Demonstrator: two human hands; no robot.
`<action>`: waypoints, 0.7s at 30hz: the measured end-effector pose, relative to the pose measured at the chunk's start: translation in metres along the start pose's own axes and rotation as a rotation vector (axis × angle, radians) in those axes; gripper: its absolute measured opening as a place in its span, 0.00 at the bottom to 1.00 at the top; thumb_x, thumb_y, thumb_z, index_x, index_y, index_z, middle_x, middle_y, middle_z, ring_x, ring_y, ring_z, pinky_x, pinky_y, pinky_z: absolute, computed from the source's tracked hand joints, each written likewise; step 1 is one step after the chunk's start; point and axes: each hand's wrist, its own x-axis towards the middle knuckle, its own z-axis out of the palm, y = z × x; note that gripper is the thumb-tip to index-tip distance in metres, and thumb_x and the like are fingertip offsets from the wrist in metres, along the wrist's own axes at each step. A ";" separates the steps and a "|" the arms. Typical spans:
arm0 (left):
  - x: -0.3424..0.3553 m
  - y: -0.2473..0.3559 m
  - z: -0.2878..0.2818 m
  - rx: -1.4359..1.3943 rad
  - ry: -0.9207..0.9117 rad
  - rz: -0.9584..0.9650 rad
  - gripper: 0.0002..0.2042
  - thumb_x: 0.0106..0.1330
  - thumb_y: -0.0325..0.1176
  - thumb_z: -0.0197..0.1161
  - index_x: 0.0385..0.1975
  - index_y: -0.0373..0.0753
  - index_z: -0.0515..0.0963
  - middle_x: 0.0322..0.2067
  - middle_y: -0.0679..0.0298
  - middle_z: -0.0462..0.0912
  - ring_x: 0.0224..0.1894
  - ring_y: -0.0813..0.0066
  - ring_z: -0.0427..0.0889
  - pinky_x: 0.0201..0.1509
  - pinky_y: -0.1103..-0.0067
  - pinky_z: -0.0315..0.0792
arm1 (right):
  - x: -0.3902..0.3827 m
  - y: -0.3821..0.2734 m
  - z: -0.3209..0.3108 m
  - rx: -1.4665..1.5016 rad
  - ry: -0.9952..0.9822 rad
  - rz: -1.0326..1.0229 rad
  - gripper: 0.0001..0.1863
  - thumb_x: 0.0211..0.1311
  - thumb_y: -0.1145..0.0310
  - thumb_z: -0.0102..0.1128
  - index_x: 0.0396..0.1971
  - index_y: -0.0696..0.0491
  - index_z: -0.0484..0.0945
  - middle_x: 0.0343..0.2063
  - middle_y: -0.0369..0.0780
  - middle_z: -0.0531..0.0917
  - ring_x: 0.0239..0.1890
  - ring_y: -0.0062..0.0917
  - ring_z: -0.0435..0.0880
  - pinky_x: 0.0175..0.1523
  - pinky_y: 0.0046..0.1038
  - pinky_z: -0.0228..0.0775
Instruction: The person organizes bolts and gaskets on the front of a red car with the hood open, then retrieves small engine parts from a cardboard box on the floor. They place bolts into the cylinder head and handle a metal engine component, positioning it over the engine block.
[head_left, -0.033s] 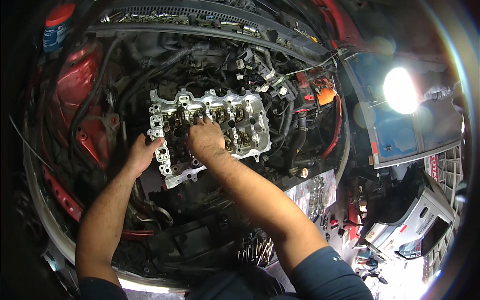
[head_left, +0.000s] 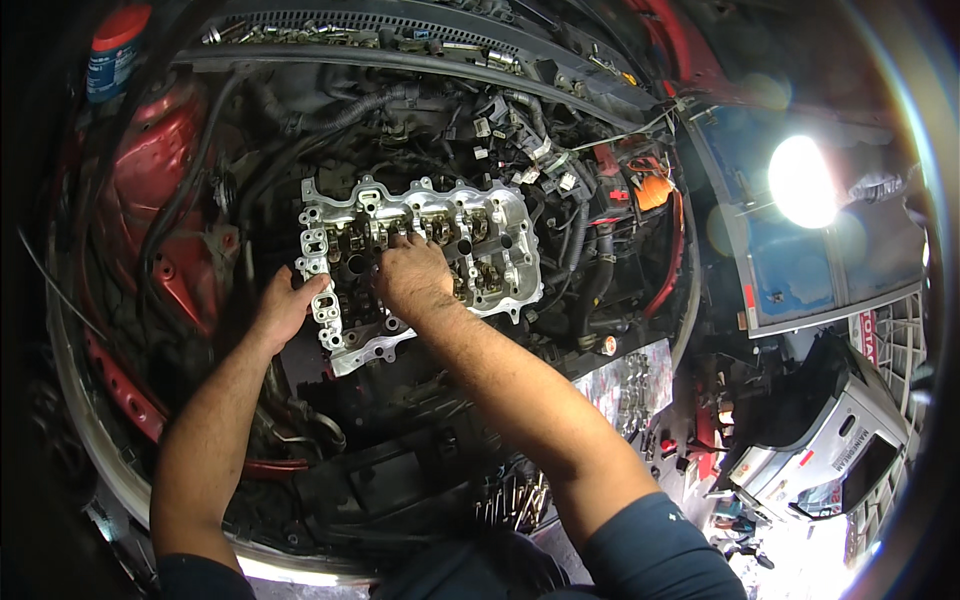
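Note:
A silver cast-metal cylinder head (head_left: 375,350) sits in the engine bay, its valve gear and round dark holes facing up. My left hand (head_left: 288,308) grips its left edge, the thumb over the rim and the other fingers partly hidden. Over the middle of the head, my right hand (head_left: 413,278) reaches down with curled fingers among the valve parts. The fingertips are hidden, so whatever they pinch cannot be made out. Exposed valve parts (head_left: 487,277) show to the right of this hand.
Unplugged wiring connectors (head_left: 540,150) and hoses lie right of the head. Sockets and small tools (head_left: 460,47) line the far ledge, with a red-lidded blue tub (head_left: 115,55) at far left. Long bolts (head_left: 515,500) lie near me. A bright work lamp (head_left: 803,182) shines at right.
My right hand has shifted very slightly over the middle of the cylinder head, fingers still curled down. My left hand and the cylinder head stay in place.

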 end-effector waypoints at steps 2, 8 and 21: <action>0.001 -0.001 0.000 -0.061 -0.022 0.023 0.18 0.70 0.38 0.63 0.54 0.36 0.73 0.45 0.66 0.82 0.44 0.79 0.82 0.49 0.78 0.78 | 0.002 0.003 0.000 -0.015 -0.016 -0.036 0.19 0.67 0.55 0.57 0.48 0.54 0.83 0.55 0.41 0.80 0.64 0.33 0.73 0.66 0.37 0.65; 0.001 0.001 0.000 0.021 0.018 -0.018 0.18 0.70 0.39 0.63 0.54 0.37 0.73 0.44 0.66 0.83 0.42 0.81 0.81 0.47 0.79 0.76 | 0.005 0.007 -0.006 0.001 -0.032 -0.031 0.18 0.66 0.56 0.60 0.46 0.54 0.84 0.52 0.42 0.84 0.61 0.32 0.77 0.66 0.35 0.68; 0.004 -0.004 0.001 -0.043 0.006 0.012 0.20 0.69 0.40 0.66 0.53 0.34 0.74 0.44 0.61 0.85 0.42 0.77 0.83 0.47 0.77 0.77 | 0.016 0.014 -0.001 0.098 -0.037 0.031 0.10 0.64 0.60 0.61 0.37 0.45 0.88 0.38 0.41 0.88 0.47 0.34 0.87 0.52 0.36 0.79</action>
